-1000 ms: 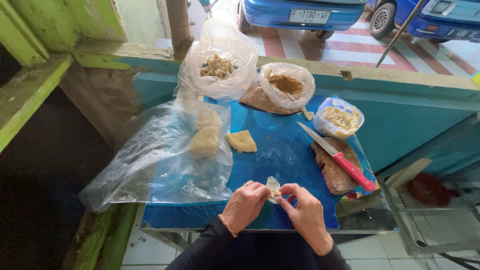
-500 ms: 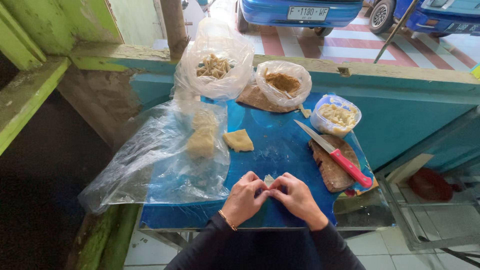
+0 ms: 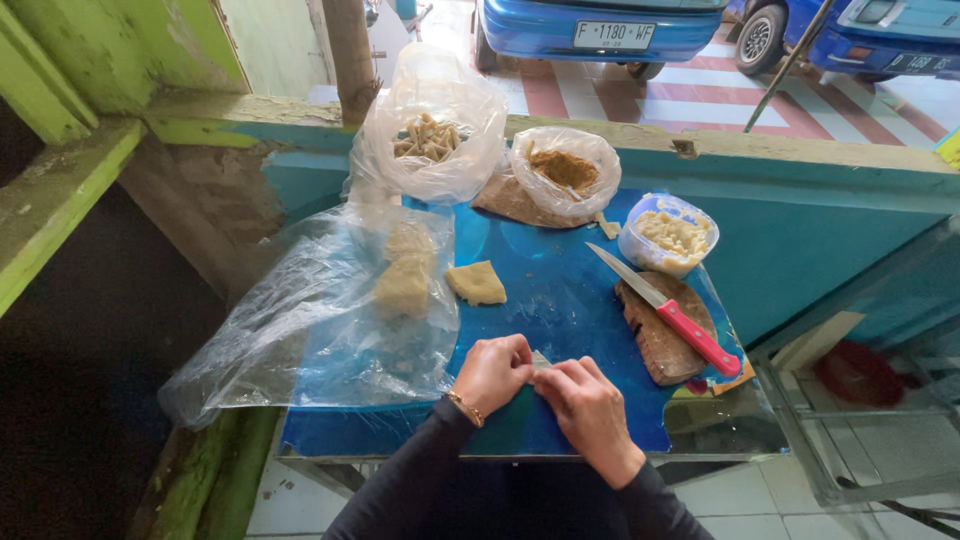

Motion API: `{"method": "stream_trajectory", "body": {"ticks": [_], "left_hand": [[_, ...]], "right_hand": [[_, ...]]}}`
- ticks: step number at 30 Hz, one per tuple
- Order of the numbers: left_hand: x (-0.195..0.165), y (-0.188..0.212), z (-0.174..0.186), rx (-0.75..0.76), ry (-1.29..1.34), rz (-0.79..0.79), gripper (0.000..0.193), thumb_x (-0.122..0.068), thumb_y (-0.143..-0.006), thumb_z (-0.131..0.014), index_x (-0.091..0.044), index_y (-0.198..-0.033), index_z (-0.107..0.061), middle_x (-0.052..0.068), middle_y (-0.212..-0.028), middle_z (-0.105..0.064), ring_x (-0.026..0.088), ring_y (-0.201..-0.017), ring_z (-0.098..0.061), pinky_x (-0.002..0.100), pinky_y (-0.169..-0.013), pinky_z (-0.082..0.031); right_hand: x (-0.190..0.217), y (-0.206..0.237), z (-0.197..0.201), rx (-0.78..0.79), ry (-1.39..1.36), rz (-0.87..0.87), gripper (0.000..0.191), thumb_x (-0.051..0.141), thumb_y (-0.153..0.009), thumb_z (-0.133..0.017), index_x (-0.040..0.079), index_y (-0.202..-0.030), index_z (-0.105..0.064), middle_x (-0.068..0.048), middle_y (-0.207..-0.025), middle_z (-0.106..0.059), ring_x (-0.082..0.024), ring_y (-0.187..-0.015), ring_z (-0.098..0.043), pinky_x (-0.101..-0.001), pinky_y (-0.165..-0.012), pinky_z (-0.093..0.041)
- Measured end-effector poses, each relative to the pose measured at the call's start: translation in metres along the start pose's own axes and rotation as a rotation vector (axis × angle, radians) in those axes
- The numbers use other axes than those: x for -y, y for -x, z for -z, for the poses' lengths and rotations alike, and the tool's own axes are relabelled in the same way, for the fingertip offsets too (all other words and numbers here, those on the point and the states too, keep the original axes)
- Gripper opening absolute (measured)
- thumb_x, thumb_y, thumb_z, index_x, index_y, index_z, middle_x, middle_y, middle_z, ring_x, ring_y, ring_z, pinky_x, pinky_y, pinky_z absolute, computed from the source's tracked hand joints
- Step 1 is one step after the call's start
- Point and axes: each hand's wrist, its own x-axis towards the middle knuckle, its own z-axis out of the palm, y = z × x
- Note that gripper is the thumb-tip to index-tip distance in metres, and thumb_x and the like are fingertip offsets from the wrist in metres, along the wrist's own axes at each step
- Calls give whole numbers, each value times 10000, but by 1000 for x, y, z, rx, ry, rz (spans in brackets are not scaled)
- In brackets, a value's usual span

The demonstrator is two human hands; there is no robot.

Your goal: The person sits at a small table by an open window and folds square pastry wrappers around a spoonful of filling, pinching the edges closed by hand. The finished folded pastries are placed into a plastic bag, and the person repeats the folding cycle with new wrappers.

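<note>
Left hand (image 3: 493, 371) and right hand (image 3: 585, 405) now pressed together low on the blue table (image 3: 560, 300), fingers curled tight over the small pale wrapper (image 3: 540, 359), barely visible, earlier lifted and exposed.

Beyond the grip, a red-handled knife (image 3: 668, 312) is lying on a brown board (image 3: 662, 340), pale tan dough (image 3: 477, 283) is sitting on the glossy blue table (image 3: 560, 300).

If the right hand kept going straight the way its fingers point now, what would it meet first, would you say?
The right hand points left and slightly away, at the left hand; their fingertips already meet around a small pale piece. So it would press into that piece and the left hand first. Beyond those lies the clear plastic bag.
</note>
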Motion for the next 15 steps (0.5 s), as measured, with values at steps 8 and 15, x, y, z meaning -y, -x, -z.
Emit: {"method": "stream_trajectory", "body": {"ticks": [8, 15], "left_hand": [[3, 21, 0, -22, -83, -267, 51, -126, -872, -698, -82, -855, -719, 135, -838, -644, 350, -828, -666, 439, -720, -540], [10, -12, 1, 118, -105, -134, 70, -139, -804, -743, -74, -782, -729, 162, -804, -683, 364, -839, -681, 463, -733, -531]], "right_hand": [[-28, -23, -6, 302, -325, -449, 126, 200, -822, -799, 113, -897, -748, -37, -832, -718, -230, -735, -701, -357, -675, -548], [2, -9, 2, 0, 63, 20, 171, 226, -789, -785, 144, -935, -750, 8, -863, -726, -244, -776, -647, -384, -664, -524]]}}
